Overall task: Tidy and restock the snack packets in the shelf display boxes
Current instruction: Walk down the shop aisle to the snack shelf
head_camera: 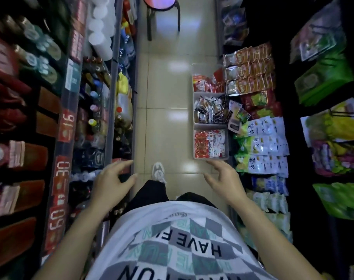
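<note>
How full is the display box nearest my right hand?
Looks full: red and white packets cover the box wall to wall.

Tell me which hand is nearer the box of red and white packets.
Right. The right hand is by the near edge of the box; the left hand is across the aisle.

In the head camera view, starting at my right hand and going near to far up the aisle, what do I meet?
Right hand → grey display box of red and white packets → grey box of black and silver packets → clear box of red packets → round stool with dark metal legs.
</note>
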`<state>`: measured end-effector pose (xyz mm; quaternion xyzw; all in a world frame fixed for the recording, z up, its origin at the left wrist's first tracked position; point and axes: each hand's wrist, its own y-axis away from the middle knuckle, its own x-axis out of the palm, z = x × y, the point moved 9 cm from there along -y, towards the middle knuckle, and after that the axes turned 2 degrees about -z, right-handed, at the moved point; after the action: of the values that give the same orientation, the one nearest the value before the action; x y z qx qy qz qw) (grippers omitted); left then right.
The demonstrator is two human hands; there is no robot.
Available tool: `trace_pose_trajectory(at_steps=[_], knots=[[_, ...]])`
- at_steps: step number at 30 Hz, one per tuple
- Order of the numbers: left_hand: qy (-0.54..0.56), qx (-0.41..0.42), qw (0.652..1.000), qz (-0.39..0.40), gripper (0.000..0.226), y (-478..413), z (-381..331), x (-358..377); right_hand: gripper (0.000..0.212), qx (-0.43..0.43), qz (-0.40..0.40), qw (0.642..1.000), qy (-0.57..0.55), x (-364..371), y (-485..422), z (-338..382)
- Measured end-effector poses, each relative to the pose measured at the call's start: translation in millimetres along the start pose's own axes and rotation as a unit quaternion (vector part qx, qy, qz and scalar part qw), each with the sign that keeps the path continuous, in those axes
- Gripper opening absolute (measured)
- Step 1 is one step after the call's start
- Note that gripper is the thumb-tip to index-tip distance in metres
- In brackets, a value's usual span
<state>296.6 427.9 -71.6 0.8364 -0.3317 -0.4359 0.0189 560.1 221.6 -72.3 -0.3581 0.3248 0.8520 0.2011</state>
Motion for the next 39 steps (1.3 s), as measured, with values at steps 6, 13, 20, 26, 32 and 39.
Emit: trace_pose_trajectory(at_steps=[6,13,20,26,32,39], knots=[[0.011,0.015,1.000,-0.019,0.041,-114.4,-22.3,-36.3,0.047,0.056,-0.004,0.998,-0.014,-21.6,-57.4,13.9],[-0.031,0.013,0.999,-0.001,0.041,-230.1,-51.6,-52.0,0.048,0.109,-0.012,0.993,-0.036,-55.9,-147.8,8.9],[-0.066,-0.005,0.998,0.015,0.036,-340.8,-94.1,-61.1,0.047,0.086,-0.024,0.994,-0.064,-105.8,-290.3,26.4],[-0.079,-0.015,0.996,0.023,0.039,-426.4,-128.6,-72.6,0.048,0.055,-0.026,0.995,-0.077,-159.5,-419.9,58.1],[-0.063,-0.031,0.997,0.039,0.039,-518.9,-145.5,-84.1,0.048,0.056,-0.037,0.994,-0.084,-205.8,-533.7,93.7],[-0.032,-0.016,0.998,0.052,0.046,-692.2,-180.3,-106.2,0.050,0.112,-0.018,0.990,-0.087,-229.7,-643.2,124.1]])
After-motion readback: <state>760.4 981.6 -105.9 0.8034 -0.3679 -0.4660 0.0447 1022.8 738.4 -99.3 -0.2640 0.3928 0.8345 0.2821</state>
